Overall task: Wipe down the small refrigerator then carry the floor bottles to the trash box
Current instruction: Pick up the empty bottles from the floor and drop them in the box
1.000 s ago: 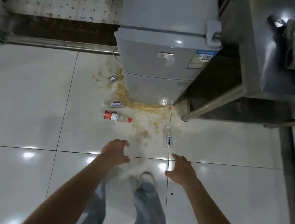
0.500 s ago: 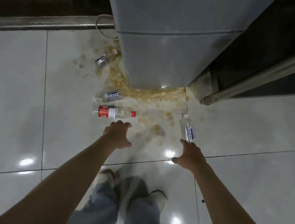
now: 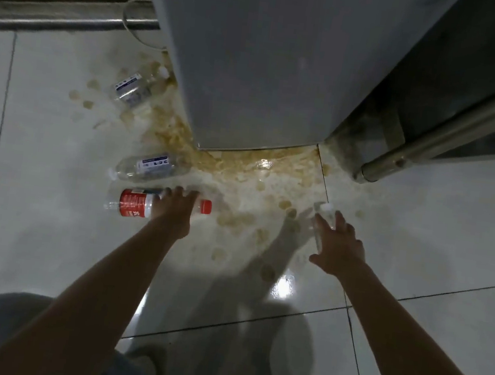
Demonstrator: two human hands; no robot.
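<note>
The tiled floor (image 3: 33, 240) spreads pale and glossy, with the grey refrigerator (image 3: 269, 66) standing on it at the top, beside a metal frame leg (image 3: 450, 133). A yellowish spill (image 3: 242, 168) pools at the fridge's base and spatters outward. Four bottles lie on their sides in it or near it. The red-label bottle (image 3: 135, 203) lies under the left hand (image 3: 175, 213), whose fingers reach over its middle, lying across it; whether they grip it I cannot tell. A clear bottle (image 3: 150, 166) lies just above that one, another (image 3: 132, 89) against the fridge's left side. The right hand (image 3: 338, 247) has spread fingers laid on the small bottle (image 3: 326, 213).
</note>
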